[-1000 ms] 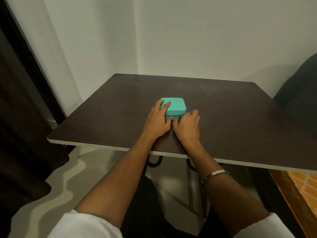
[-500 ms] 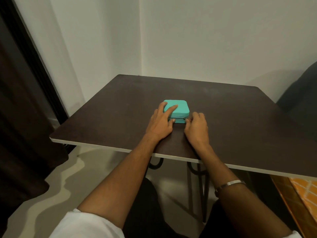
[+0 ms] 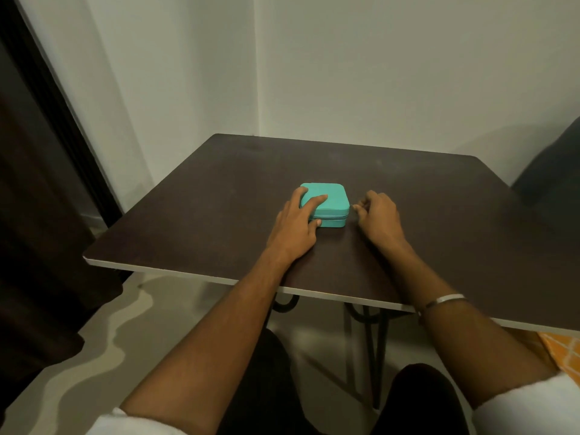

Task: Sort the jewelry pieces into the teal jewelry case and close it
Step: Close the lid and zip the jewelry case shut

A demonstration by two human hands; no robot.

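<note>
The teal jewelry case [image 3: 333,198] lies shut on the dark table [image 3: 219,202], its zipper seam running along the front side. My left hand [image 3: 298,224] presses on the case's left half, with fingers across the lid and the thumb against the front side. My right hand [image 3: 378,215] rests on the table just right of the case. Its fingers are curled in and the tips are pinched close to the case's right front corner. I see nothing between them. No loose jewelry shows on the table.
A silver bangle [image 3: 445,299] sits on my right wrist. A dark curtain [image 3: 37,215] hangs at the left and a dark chair back [image 3: 552,171] stands at the right. White walls meet behind the table. Orange patterned fabric [image 3: 561,350] shows under the table's right front edge.
My right hand has slid from the case's front side round to its right front corner. My left hand has stayed on the lid. The view has shifted slightly.
</note>
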